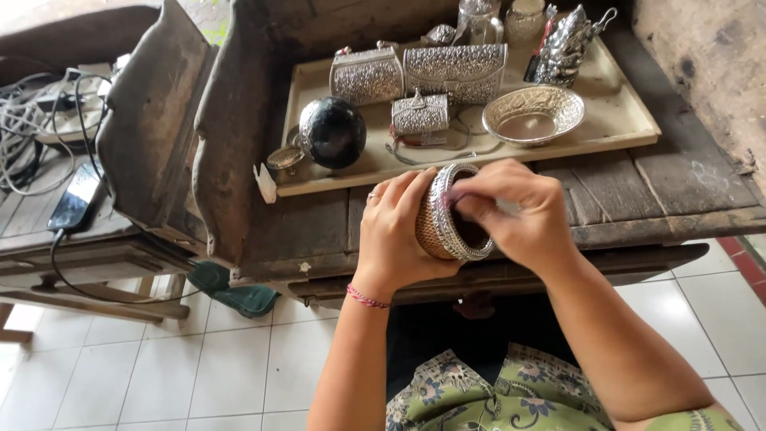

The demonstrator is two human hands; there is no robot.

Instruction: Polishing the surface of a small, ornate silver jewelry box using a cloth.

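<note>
Woven round box (437, 219) with a silver rim sits tipped on its side above the edge of the worn wooden table (686, 187), cupped firmly in the left hand (395, 231). The right hand (519, 211) is closed over its mouth, fingers pressed inside the opening. Just beyond the hands lies a cream tray (630, 120) carrying an embossed silver bowl (533, 114), three silver purses, the smallest (420, 113) nearest the hands, and a dark round ball (333, 132). Further to the left of the grip a phone (74, 199) rests on a lower bench among cables. Beneath everything is a pale tiled floor (159, 367).
</note>
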